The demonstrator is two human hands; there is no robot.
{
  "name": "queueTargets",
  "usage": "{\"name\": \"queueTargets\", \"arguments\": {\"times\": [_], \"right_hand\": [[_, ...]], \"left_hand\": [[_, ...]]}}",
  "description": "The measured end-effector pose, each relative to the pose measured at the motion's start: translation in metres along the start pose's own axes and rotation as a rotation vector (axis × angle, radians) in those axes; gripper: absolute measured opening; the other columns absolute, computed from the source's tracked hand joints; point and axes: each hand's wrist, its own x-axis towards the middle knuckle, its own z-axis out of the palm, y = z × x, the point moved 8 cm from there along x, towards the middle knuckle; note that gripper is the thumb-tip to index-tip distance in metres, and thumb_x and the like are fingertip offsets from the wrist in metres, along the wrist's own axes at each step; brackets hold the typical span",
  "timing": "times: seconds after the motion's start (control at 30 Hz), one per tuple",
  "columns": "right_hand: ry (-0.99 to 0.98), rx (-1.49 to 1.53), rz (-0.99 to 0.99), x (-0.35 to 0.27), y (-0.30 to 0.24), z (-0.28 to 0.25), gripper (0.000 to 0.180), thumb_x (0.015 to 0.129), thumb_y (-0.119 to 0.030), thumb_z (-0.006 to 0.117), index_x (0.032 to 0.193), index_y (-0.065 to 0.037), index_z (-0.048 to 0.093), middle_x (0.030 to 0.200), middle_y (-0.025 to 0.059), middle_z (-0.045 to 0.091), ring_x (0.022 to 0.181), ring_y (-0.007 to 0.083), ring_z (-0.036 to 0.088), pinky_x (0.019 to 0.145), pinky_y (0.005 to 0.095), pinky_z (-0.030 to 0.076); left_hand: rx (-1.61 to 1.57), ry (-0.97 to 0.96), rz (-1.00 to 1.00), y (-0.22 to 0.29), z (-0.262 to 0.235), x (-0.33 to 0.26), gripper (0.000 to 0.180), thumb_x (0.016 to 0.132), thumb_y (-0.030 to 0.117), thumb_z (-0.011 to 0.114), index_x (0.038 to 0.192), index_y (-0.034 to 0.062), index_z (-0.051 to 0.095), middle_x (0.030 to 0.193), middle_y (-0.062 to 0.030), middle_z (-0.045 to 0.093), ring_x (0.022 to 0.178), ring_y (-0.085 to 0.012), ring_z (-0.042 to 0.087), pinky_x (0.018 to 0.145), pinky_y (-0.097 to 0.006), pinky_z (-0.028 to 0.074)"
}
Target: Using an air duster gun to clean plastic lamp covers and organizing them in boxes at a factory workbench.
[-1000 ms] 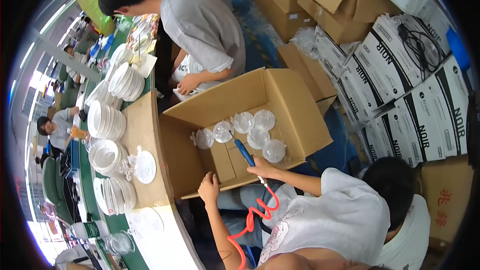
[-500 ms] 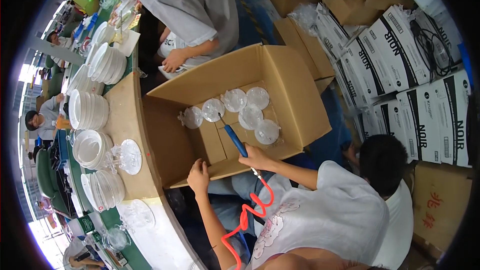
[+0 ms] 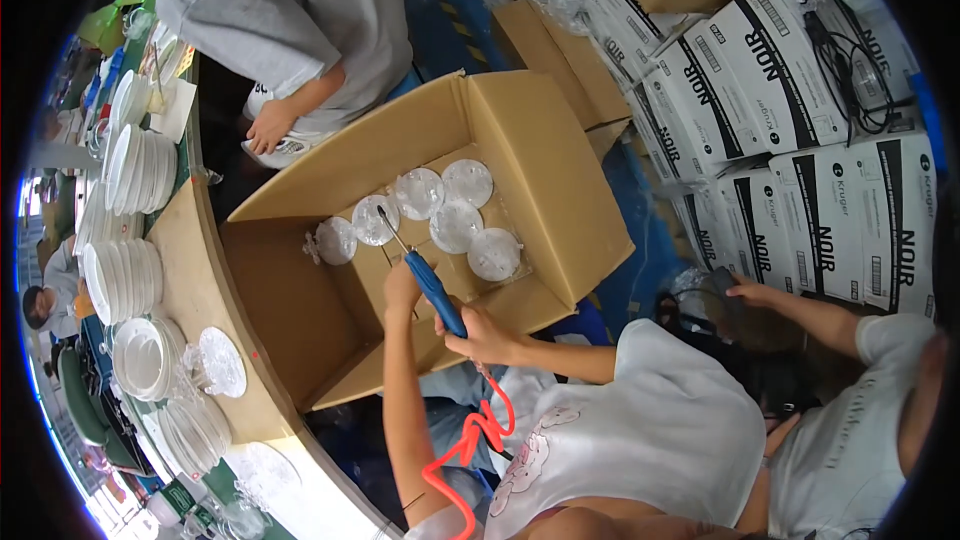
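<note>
Cardboard box point(image 3: 560, 180), large and open-topped, stands in front of the person, its flaps spread outward. Inside it lie five round clear glass pieces point(image 3: 455, 225) wrapped in clear film, four close together in a cluster and one apart toward the left wall.

The right hand point(image 3: 482, 335) has its grip clamped around the blue handle of an air blow gun point(image 3: 432, 290), whose thin metal nozzle reaches up and left into the box and ends just beside the second glass piece from the left. A coiled red hose point(image 3: 470, 450) trails from the gun's lower end down across the person's lap. The left hand point(image 3: 402, 288) rests on the near rim of the box, just beside the gun's handle; whether its fingers are curled over the cardboard or lying flat cannot be told.

Left of the box runs a long bench point(image 3: 185, 270) carrying stacks of white plates point(image 3: 120, 280) and a single clear glass dish point(image 3: 220, 360). Another person in a grey shirt point(image 3: 290, 10) bends over the far side of the box. To the right stand white printed cartons point(image 3: 800, 140), and a third person's hand point(image 3: 750, 292) reaches toward them.
</note>
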Motion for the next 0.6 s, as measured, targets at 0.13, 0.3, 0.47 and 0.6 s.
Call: {"name": "queueTargets", "arguments": {"times": [0.13, 0.3, 0.47, 0.6], "right_hand": [[0.013, 0.048, -0.080, -0.001, -0.017, 0.018, 0.041, 0.072, -0.004, 0.051, 0.113, 0.000, 0.043, 0.082, 0.0061, 0.051, 0.069, 0.0152, 0.051, 0.064, 0.0286, 0.043], [0.095, 0.134, -0.084, -0.004, -0.006, -0.003, 0.052, 0.073, -0.001, 0.049, 0.124, -0.002, 0.037, 0.086, 0.0045, 0.050, 0.077, 0.0150, 0.052, 0.071, 0.0288, 0.044], [0.014, 0.031, -0.039, -0.004, -0.017, 0.001, 0.052, 0.071, -0.002, 0.051, 0.121, -0.001, 0.039, 0.088, 0.0054, 0.049, 0.078, 0.0176, 0.051, 0.073, 0.0294, 0.043], [0.017, 0.038, -0.025, -0.002, -0.016, 0.011, 0.053, 0.072, -0.003, 0.049, 0.123, 0.001, 0.037, 0.089, 0.0057, 0.051, 0.078, 0.0148, 0.050, 0.073, 0.0287, 0.042]], "left_hand": [[-0.231, 0.057, -0.363, -0.047, 0.048, 0.046, 0.069, 0.070, 0.058, 0.059, 0.088, -0.0090, 0.058, 0.072, -0.0287, 0.059, 0.070, -0.0364, 0.062, 0.058, -0.041, 0.048], [-0.057, 0.041, -0.408, -0.117, 0.180, 0.090, 0.056, 0.073, 0.046, 0.061, 0.085, -0.0082, 0.057, 0.070, -0.0267, 0.059, 0.064, -0.0346, 0.061, 0.054, -0.043, 0.046], [-0.260, 0.098, -0.391, -0.091, 0.164, 0.078, 0.043, 0.078, 0.031, 0.055, 0.097, -0.0073, 0.054, 0.084, -0.0296, 0.056, 0.079, -0.0382, 0.057, 0.067, -0.044, 0.045], [-0.442, 0.205, -0.438, -0.117, 0.145, 0.061, 0.036, 0.081, 0.020, 0.051, 0.106, -0.0066, 0.052, 0.096, -0.0319, 0.055, 0.092, -0.0411, 0.055, 0.078, -0.044, 0.045]]}}
